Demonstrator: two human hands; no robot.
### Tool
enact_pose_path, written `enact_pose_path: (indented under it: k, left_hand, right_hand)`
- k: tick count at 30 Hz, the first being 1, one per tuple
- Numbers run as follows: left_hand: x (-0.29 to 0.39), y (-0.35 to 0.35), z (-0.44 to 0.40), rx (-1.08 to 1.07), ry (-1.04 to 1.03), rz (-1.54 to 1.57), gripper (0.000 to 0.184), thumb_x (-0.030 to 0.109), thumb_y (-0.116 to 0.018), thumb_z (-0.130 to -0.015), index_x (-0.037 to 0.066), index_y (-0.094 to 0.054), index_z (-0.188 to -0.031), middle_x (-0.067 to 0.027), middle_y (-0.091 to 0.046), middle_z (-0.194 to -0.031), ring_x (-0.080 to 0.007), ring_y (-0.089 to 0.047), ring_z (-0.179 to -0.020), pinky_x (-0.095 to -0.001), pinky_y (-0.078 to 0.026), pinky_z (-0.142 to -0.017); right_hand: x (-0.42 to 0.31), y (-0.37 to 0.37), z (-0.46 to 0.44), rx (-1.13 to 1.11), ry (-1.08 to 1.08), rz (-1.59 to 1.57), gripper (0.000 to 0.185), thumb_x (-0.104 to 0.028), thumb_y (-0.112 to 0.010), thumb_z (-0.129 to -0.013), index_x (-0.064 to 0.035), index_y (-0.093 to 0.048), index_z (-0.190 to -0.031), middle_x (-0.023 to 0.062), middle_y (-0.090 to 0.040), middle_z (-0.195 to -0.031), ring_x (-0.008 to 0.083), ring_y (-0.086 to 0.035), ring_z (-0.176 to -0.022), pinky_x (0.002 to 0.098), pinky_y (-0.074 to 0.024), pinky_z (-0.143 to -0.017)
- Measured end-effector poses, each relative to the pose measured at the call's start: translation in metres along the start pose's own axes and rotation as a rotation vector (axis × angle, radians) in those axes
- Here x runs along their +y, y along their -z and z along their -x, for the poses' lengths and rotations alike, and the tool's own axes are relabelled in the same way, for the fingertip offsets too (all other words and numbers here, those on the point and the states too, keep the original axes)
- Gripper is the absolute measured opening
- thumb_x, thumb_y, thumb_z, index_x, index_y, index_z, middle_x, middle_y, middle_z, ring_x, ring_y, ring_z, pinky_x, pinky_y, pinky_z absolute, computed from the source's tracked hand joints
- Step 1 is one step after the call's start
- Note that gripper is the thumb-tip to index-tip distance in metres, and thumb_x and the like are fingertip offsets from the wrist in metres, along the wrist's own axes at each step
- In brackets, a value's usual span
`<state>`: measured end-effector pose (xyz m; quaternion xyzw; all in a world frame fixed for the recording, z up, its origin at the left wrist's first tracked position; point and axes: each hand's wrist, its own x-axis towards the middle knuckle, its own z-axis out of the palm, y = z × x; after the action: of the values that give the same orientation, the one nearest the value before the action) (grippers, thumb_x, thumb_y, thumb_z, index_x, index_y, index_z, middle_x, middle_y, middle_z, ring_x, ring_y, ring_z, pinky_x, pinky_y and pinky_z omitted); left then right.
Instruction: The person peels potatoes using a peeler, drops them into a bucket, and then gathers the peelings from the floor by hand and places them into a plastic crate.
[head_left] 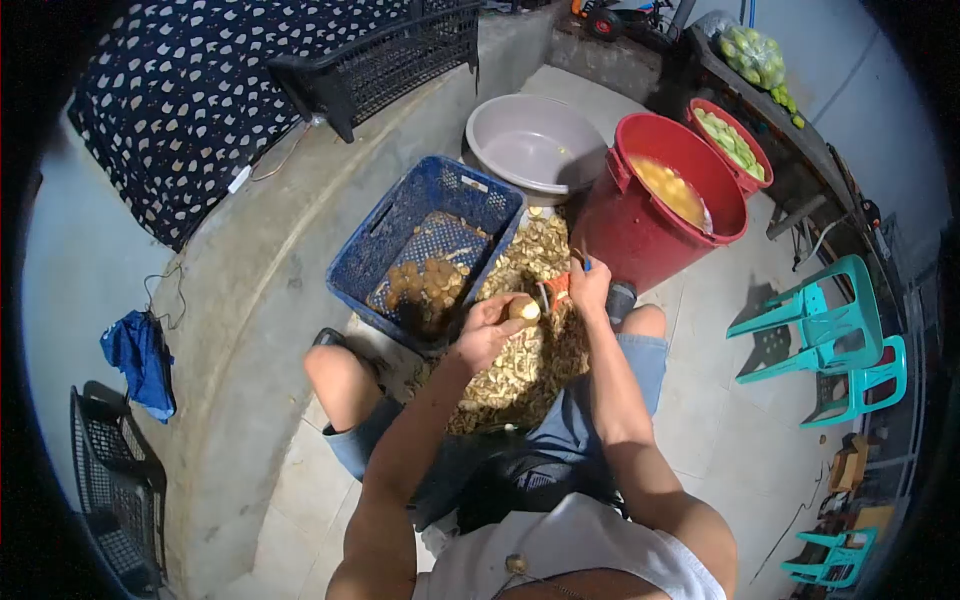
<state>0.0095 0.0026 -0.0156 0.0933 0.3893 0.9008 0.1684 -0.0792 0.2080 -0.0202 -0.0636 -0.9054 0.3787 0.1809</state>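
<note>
My left hand (488,332) is wrapped round a brown, round root vegetable (524,309) with a pale peeled patch at its right end. Just to the right, my right hand (590,284) grips a peeler (556,291) with an orange-red part and a curved end near the vegetable. Below both hands a heap of brown and pale peelings (520,365) covers the floor between my legs. Left of the heap is a blue plastic crate (362,262), with several brown unpeeled pieces (425,285) at its bottom.
A red bucket (625,225) holds yellowish pieces in liquid. Behind it are a smaller red tub (765,172) with green pieces and a wide pale basin (535,145). Turquoise stools (860,310) stand at right. A black crate (400,75) rests on the concrete ledge (250,290).
</note>
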Motion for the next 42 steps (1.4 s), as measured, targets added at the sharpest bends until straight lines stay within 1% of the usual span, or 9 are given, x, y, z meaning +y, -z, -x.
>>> enact_pose_path:
  k: [3,15,19,24,26,28,30,36,42]
  left_hand:
    - [-0.007,0.003,-0.001,0.063,-0.051,-0.052,0.038,-0.005,-0.065,-0.083,-0.001,-0.055,-0.12,-0.006,-0.061,-0.111,-0.016,-0.059,-0.101,-0.0305,-0.048,-0.089]
    - [0.01,-0.014,0.002,0.051,0.014,0.09,0.041,-0.007,-0.065,-0.081,-0.002,-0.052,-0.12,-0.0085,-0.06,-0.11,-0.0184,-0.059,-0.103,-0.0314,-0.048,-0.092]
    - [0.003,-0.004,-0.002,0.122,-0.041,-0.121,0.041,-0.005,-0.066,-0.082,-0.003,-0.052,-0.121,-0.0097,-0.059,-0.113,-0.0191,-0.058,-0.105,-0.0319,-0.048,-0.092]
    - [-0.001,-0.005,-0.005,0.039,0.033,0.132,0.041,-0.006,-0.065,-0.082,-0.003,-0.052,-0.121,-0.0103,-0.059,-0.113,-0.0201,-0.059,-0.104,-0.0328,-0.049,-0.092]
    - [-0.002,-0.001,-0.007,0.098,-0.001,0.037,0.041,-0.006,-0.064,-0.082,-0.003,-0.052,-0.12,-0.0106,-0.058,-0.113,-0.0206,-0.058,-0.105,-0.0339,-0.048,-0.092]
    - [-0.005,-0.002,-0.005,0.138,-0.01,0.005,0.041,-0.006,-0.064,-0.081,-0.004,-0.051,-0.12,-0.0107,-0.058,-0.113,-0.0209,-0.058,-0.105,-0.0345,-0.048,-0.093]
    - [-0.004,0.0,-0.006,0.033,-0.039,-0.027,0.04,-0.004,-0.065,-0.082,-0.003,-0.052,-0.119,-0.0109,-0.058,-0.114,-0.0209,-0.058,-0.105,-0.0347,-0.048,-0.093]
    - [-0.001,-0.003,-0.008,0.125,0.005,0.021,0.037,-0.004,-0.065,-0.081,-0.002,-0.054,-0.116,-0.0089,-0.059,-0.11,-0.0189,-0.058,-0.102,-0.0324,-0.048,-0.089]
    - [0.011,-0.02,-0.004,0.142,0.02,0.08,0.039,-0.004,-0.063,-0.082,-0.004,-0.052,-0.12,-0.0099,-0.059,-0.111,-0.0198,-0.057,-0.106,-0.0333,-0.047,-0.093]
  right_hand:
    - [-0.03,0.011,0.018,0.022,0.196,-0.206,0.023,-0.022,-0.06,-0.082,-0.0016,-0.068,-0.09,0.0211,-0.06,-0.066,0.0358,-0.062,-0.063,0.0418,-0.0479,-0.063]
    - [-0.01,0.008,0.002,0.024,-0.022,-0.019,0.022,-0.024,-0.061,-0.083,-0.0036,-0.068,-0.088,0.0187,-0.057,-0.06,0.0293,-0.058,-0.054,0.0404,-0.0458,-0.057]
    - [-0.026,0.011,0.007,0.041,0.198,-0.173,0.025,-0.026,-0.061,-0.082,-0.0037,-0.069,-0.089,0.0221,-0.06,-0.068,0.0367,-0.063,-0.065,0.043,-0.0471,-0.06]
    - [-0.006,0.004,-0.006,-0.016,-0.091,-0.001,0.024,-0.026,-0.063,-0.081,-0.0027,-0.068,-0.085,0.0225,-0.062,-0.069,0.0386,-0.063,-0.069,0.0423,-0.0486,-0.064]
    - [-0.013,0.0,-0.001,0.104,0.106,-0.298,0.024,-0.026,-0.063,-0.08,-0.0023,-0.069,-0.086,0.0227,-0.062,-0.069,0.0381,-0.063,-0.067,0.0421,-0.0486,-0.062]
    - [-0.021,0.006,0.008,-0.014,0.182,-0.105,0.019,-0.015,-0.062,-0.081,0.0009,-0.069,-0.091,0.0178,-0.059,-0.064,0.0159,-0.056,-0.058,0.0322,-0.0459,-0.06]
    - [-0.009,-0.003,-0.004,0.049,0.007,-0.061,0.023,-0.024,-0.062,-0.08,-0.0015,-0.068,-0.082,0.0226,-0.058,-0.062,0.0328,-0.063,-0.059,0.0404,-0.0474,-0.059]
    - [-0.036,0.01,0.006,0.066,0.164,-0.156,0.025,-0.025,-0.061,-0.081,0.0,-0.066,-0.082,0.0217,-0.056,-0.06,0.0354,-0.059,-0.056,0.041,-0.0453,-0.057]
    - [-0.016,0.004,-0.01,0.053,-0.069,-0.179,0.031,-0.031,-0.06,-0.082,0.0,-0.064,-0.079,0.0208,-0.056,-0.061,0.0376,-0.059,-0.059,0.0428,-0.0454,-0.058]
